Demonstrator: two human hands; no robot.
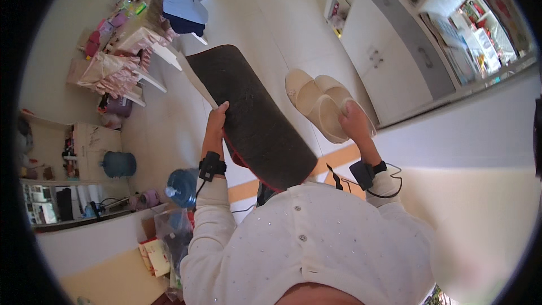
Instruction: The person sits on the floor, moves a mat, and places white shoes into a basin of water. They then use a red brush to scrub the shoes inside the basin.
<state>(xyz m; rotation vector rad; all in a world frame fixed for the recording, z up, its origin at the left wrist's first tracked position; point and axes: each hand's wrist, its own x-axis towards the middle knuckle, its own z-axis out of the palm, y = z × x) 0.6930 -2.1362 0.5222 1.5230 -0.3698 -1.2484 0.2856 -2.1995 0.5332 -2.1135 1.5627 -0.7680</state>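
A dark, rounded-corner floor mat point(262, 114) with a red edge hangs at a slant before me. My left hand point(217, 119) grips it by its left long side, thumb on top. A pale flat strip point(197, 78) runs along the same side, up from that hand; I cannot tell what it is. On the right, my right hand point(355, 122) holds a pair of beige slip-on shoes point(309, 93) together at their heel ends. The near shoe has a small flower-like ornament. Fingers of both hands are partly hidden by what they hold.
White cabinets point(381, 51) with a grey drawer band line the right side. Blue water bottles point(120, 164) and a nearer one point(183, 188) are at left. Pink-draped furniture point(112, 72) and a chair with clothes point(184, 2) stand upper left. Plastic bags point(169, 237) lie lower left.
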